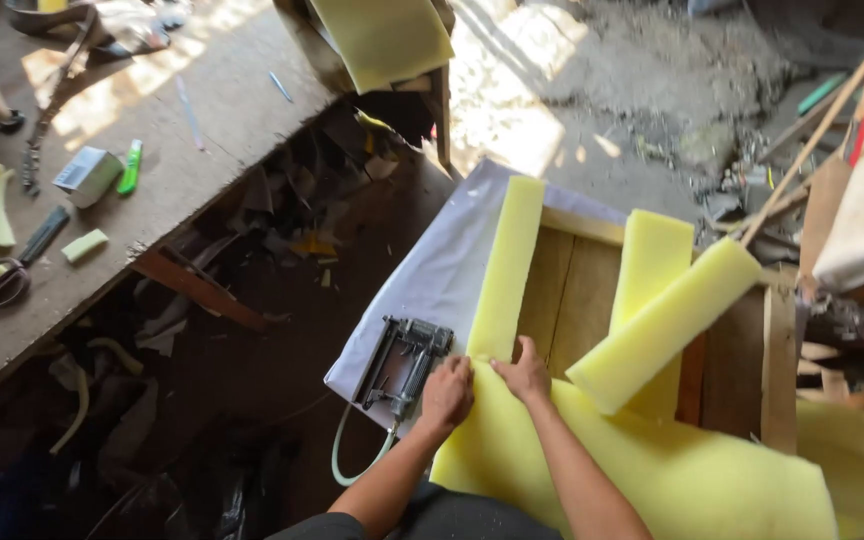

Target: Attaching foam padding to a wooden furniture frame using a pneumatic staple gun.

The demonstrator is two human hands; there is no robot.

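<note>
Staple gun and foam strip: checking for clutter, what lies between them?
Only bare pale fabric between the staple gun and foam strip, head view.

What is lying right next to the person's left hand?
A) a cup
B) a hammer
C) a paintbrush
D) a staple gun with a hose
D: the grey staple gun with its pale hose lies on the white sheet just beside the left hand, which presses on the yellow foam together with the right hand.
</note>
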